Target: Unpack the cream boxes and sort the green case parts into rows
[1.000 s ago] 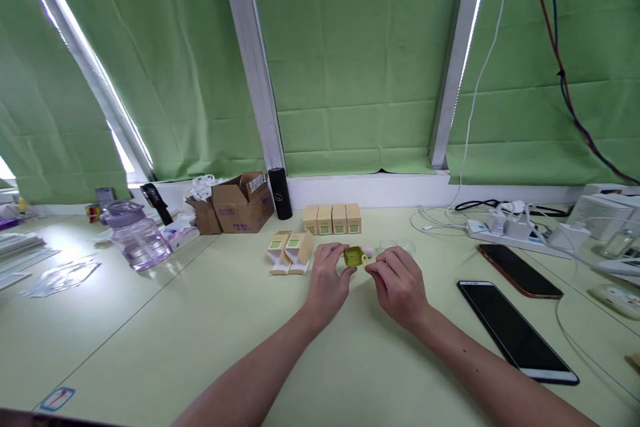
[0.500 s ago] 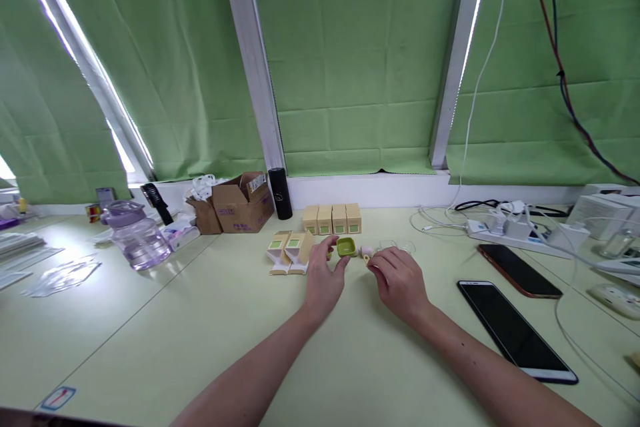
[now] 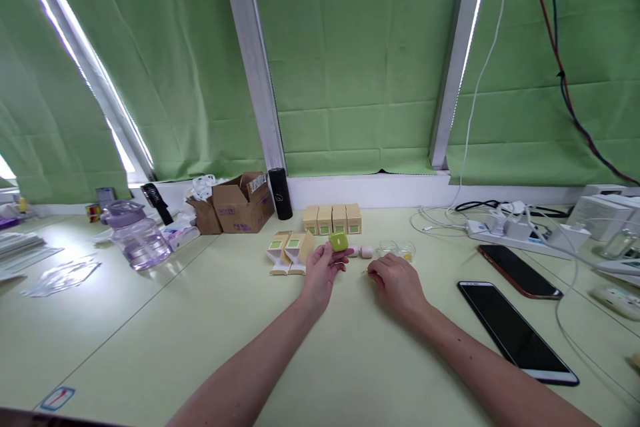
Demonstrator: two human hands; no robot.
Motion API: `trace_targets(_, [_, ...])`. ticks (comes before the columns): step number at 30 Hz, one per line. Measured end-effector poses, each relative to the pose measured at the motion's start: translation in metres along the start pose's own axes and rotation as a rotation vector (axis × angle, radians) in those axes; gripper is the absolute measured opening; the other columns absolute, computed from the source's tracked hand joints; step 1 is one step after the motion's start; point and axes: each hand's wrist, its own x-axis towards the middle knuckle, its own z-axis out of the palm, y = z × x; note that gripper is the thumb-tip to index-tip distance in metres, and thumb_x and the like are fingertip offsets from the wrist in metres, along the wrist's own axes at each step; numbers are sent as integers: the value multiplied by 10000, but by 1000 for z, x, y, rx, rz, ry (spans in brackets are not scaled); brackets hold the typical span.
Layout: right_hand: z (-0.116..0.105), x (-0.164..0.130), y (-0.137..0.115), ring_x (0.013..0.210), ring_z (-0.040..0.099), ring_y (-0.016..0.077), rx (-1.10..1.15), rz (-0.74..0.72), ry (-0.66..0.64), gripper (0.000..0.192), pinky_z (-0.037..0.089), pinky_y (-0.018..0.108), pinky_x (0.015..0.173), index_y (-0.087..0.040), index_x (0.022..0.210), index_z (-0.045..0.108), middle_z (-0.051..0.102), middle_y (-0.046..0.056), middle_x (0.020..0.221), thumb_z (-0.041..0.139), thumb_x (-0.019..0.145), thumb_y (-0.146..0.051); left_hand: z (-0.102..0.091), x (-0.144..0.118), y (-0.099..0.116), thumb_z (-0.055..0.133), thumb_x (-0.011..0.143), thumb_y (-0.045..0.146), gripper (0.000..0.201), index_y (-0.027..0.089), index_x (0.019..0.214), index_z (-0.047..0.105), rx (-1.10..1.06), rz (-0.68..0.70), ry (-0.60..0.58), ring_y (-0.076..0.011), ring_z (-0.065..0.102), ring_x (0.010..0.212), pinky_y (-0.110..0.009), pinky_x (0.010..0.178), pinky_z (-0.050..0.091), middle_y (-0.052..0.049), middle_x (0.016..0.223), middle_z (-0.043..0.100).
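My left hand grips a small green square case between thumb and fingers, raised a little off the table. Its smooth closed side faces me. My right hand rests on the table with its fingertips pressed together; whatever is in them is too small and hidden to name. Pale pink cylindrical pieces lie between the hands. Just behind the right hand are clear round containers, one with a bit of yellow in it. Two opened kraft cartons stand left of the case.
Several closed kraft boxes line up at the back. Two phones and a power strip with cables lie right. A purple water jug, a cardboard box and a black cylinder stand left.
The green case, open side showing before, is now lifted in my left hand and turned with its closed side toward me. The small yellowish piece at my right fingertips is now mostly hidden.
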Motion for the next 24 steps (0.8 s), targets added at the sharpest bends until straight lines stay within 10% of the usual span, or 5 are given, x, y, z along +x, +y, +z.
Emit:
trace_targets(17, [-10,3,-1,942,657,220,-43,218,-259,104,292,288,634,-212,1008,635,719,66,1035,632,939,-289,3,-4,6,784,837,489,378,133,874,661,-112,-46,-23,-176,680,704,-294,675,482,-165,906,796])
trace_targets(24, [-13,4,0,859,652,204,-13,211,-282,73,309,285,624,-202,900,631,717,65,966,631,931,-269,-3,-6,21,706,878,450,286,210,755,610,769,378,-109,-181,603,663,-296,622,389,-52,728,710])
